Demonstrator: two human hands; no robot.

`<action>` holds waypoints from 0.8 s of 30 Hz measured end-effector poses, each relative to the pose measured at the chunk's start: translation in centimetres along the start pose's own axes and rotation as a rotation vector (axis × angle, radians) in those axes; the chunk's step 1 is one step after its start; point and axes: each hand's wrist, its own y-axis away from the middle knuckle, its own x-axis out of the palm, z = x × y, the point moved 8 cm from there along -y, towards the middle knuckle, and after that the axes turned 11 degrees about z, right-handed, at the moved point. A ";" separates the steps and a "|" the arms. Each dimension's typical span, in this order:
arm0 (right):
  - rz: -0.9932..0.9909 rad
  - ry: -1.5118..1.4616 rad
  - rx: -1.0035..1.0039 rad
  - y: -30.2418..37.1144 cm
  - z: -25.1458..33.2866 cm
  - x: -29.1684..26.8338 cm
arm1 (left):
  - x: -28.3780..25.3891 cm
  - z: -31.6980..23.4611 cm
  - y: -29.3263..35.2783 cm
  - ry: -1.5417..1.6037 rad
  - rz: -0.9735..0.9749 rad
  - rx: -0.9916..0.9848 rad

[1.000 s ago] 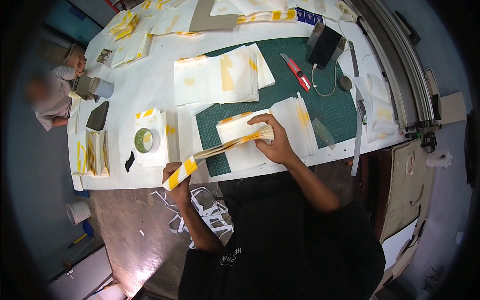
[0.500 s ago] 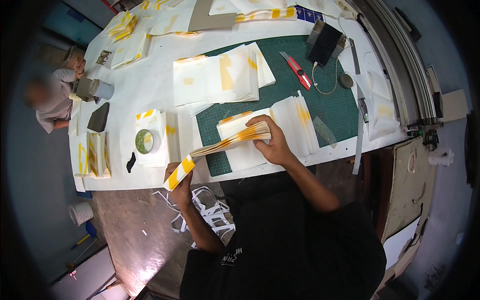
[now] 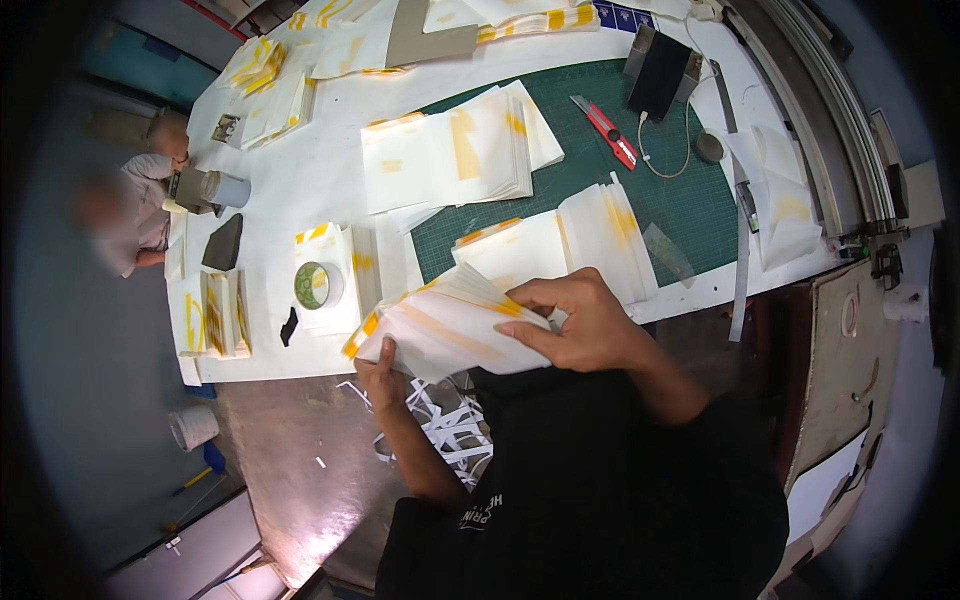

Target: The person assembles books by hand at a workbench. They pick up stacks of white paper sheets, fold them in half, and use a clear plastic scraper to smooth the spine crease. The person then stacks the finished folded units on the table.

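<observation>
Table (image 3: 330,180) top is smooth white. On it, a flat green gridded cutting mat (image 3: 575,180); a snap-off cutter (image 3: 610,140), red body with slim metal blade, lies across it. Two paper piles on the mat: far one (image 3: 450,155) is thin, semi-translucent white sheets, edges unevenly stepped; near one (image 3: 605,240) is similar, with yellow marks. Long flat metal ruler (image 3: 741,270) to the right. Curly white paper strips (image 3: 450,430) in a loose tangle on the floor.

Held item: paper sheaf (image 3: 450,330), thin white leaves, pale peach band showing diagonally on the face, bright yellow blocks along the upper edge. Leaves splay at the right end, sit tighter at the left. It's in the air at the near table edge, in front of the torso.

Left hand (image 3: 383,382): grasping the sheaf's left end, thumb on the face. Right hand (image 3: 590,320): pinching the splayed right end, thumb and fingers on the leaves.
</observation>
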 end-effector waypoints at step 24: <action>-0.144 -0.673 0.195 3.3 -5.1 -7.1 | 9.2 -4.5 4.2 0.080 0.293 -0.284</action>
